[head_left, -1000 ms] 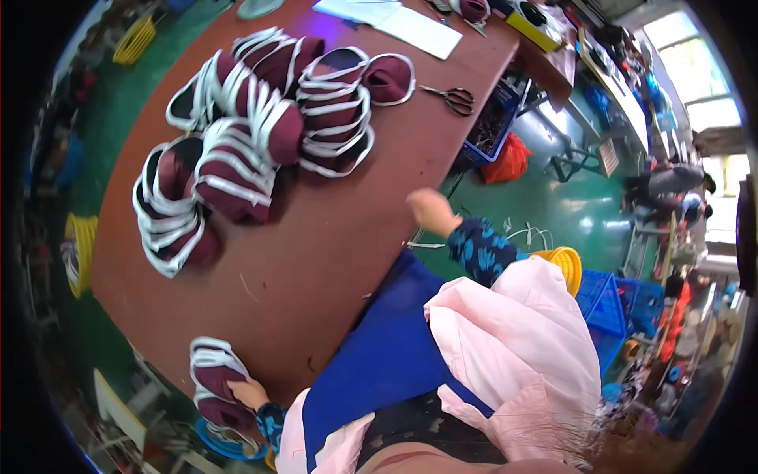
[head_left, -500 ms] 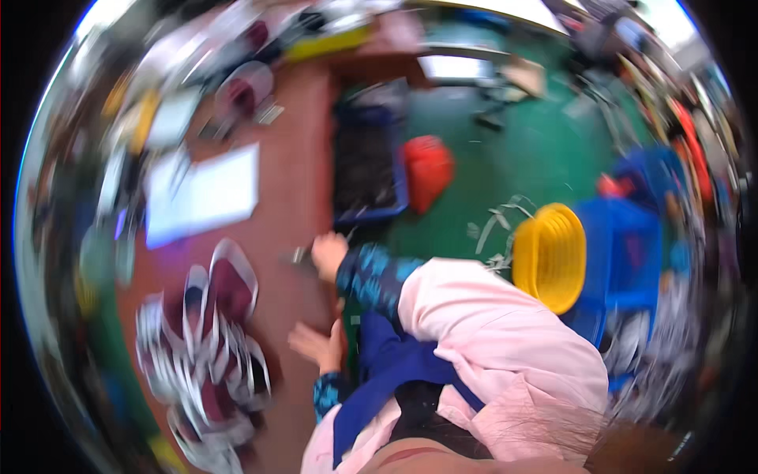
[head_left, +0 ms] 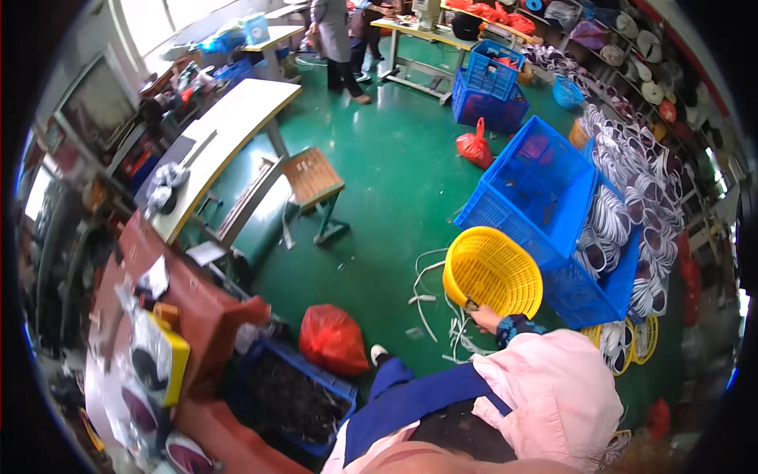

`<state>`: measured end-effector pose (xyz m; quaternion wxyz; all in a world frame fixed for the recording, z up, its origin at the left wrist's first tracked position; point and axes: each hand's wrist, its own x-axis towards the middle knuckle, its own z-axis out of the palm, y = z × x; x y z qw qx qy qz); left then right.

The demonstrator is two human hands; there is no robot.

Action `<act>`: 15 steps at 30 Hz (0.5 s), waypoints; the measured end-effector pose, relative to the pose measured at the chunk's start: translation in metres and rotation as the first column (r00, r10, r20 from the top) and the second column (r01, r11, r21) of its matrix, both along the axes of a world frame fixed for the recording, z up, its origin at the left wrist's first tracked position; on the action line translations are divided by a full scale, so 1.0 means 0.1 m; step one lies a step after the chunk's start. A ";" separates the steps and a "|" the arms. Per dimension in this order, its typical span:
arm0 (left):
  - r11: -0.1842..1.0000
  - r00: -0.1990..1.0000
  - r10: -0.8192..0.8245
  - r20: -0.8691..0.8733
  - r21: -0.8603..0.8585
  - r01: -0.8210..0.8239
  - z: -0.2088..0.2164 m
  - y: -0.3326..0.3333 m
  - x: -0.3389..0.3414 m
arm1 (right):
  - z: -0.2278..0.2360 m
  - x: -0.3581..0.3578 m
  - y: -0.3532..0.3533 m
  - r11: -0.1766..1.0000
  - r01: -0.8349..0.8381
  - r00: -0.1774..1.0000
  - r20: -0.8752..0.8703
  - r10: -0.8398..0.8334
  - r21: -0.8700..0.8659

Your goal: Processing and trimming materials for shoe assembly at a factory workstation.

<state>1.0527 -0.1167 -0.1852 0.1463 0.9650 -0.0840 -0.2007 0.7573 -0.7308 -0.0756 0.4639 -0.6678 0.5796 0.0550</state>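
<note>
My right hand (head_left: 486, 318), in a dark blue patterned cuff, reaches to the near left rim of a round yellow plastic basket (head_left: 496, 268). Its fingers are closed round a small, dark, metallic object (head_left: 471, 304) whose kind I cannot make out. The object overlaps the basket's rim; whether it touches is unclear. Inside the basket only its slatted wall and bottom show. My left hand is out of view.
Blue plastic crates (head_left: 529, 189) stand beyond the basket, beside heaped white-edged pieces (head_left: 643, 182). White strips (head_left: 430, 296) lie on the green floor. A red bag (head_left: 332, 340) sits by a blue crate of dark scraps (head_left: 339, 385). A wooden stool (head_left: 313, 175) and a person (head_left: 332, 39) are farther off.
I have turned right, away from the reddish-brown table with stacked maroon-and-white pieces. My right hand has gone from the table's edge to the yellow basket. My left hand has left view.
</note>
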 end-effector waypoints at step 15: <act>0.607 0.978 -0.202 -0.061 -0.791 0.075 0.40 -7.91 4.91 | -0.47 3.22 -4.23 0.930 0.315 0.879 0.312 -0.360 0.188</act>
